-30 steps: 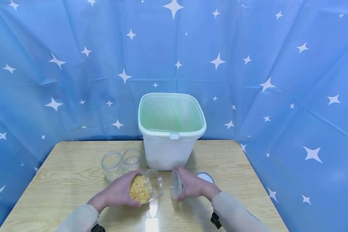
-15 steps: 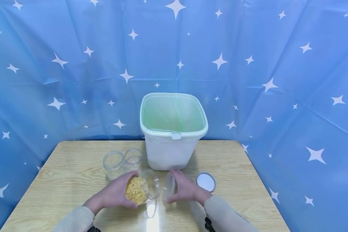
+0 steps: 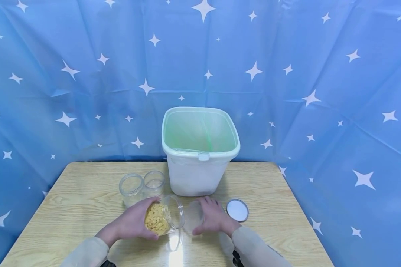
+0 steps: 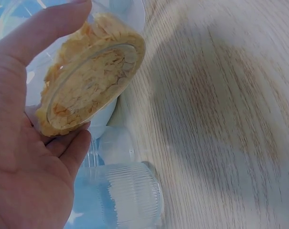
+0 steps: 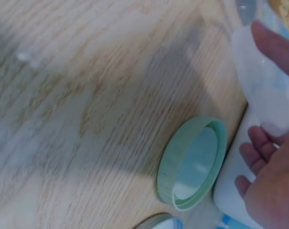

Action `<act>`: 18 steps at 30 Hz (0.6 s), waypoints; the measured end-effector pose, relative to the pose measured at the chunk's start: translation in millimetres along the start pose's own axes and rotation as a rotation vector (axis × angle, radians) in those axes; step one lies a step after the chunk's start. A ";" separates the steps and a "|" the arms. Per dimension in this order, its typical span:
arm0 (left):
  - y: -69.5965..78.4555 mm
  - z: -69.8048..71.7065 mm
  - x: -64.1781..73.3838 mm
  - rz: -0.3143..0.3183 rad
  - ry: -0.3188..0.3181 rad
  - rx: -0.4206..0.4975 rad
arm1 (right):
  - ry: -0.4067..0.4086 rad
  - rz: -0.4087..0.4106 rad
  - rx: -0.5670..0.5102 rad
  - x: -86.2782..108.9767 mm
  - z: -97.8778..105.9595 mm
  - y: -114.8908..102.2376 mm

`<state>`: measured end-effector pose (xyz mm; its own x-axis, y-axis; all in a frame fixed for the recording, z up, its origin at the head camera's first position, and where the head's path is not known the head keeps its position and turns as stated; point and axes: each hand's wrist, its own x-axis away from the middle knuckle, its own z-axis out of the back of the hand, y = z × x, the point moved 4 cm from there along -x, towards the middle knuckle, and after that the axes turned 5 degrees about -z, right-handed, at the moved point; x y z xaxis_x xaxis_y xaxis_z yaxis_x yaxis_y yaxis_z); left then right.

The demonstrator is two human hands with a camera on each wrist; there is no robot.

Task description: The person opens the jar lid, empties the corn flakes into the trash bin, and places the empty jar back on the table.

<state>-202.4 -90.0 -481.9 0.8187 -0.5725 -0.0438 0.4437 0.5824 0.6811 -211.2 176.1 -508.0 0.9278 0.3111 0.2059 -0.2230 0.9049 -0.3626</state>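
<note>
My left hand (image 3: 133,221) grips a clear jar of yellow flakes (image 3: 156,218) from the side. The jar lies tilted, its mouth toward the right, and its base faces the camera in the left wrist view. My right hand (image 3: 214,216) pinches a translucent round disc (image 3: 194,218) by its edges, close beside the jar's mouth. Whether disc and jar rim touch, I cannot tell. A pale green ring-shaped lid (image 5: 169,176) stands out below my right hand in the right wrist view; in the head view the hand mostly hides it.
A white bin with a green liner (image 3: 195,176) stands behind both hands. Two clear jars (image 3: 131,189) sit close together behind the left hand. A round lid with a white face (image 3: 237,210) lies right of the right hand on the wooden table (image 3: 87,193).
My right hand has moved left with the disc, bringing it near the jar's mouth, and the disc has turned to face upward more. The left hand and jar have shifted only slightly.
</note>
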 end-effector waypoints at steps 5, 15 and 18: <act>-1.7 0.3 0.8 0.003 -0.005 -0.007 | 0.019 -0.049 0.076 -2.8 -3.0 -0.3; -0.8 1.2 2.6 0.002 -0.007 -0.015 | 0.078 -0.076 0.163 -11.5 -18.1 0.2; -0.3 1.8 2.9 0.004 -0.007 -0.014 | 0.068 -0.077 0.203 -12.8 -20.6 -1.4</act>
<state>-200.9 -92.9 -481.0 0.8181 -0.5740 -0.0360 0.4454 0.5927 0.6711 -216.6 164.8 -528.9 0.9610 0.2245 0.1614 -0.1998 0.9674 -0.1559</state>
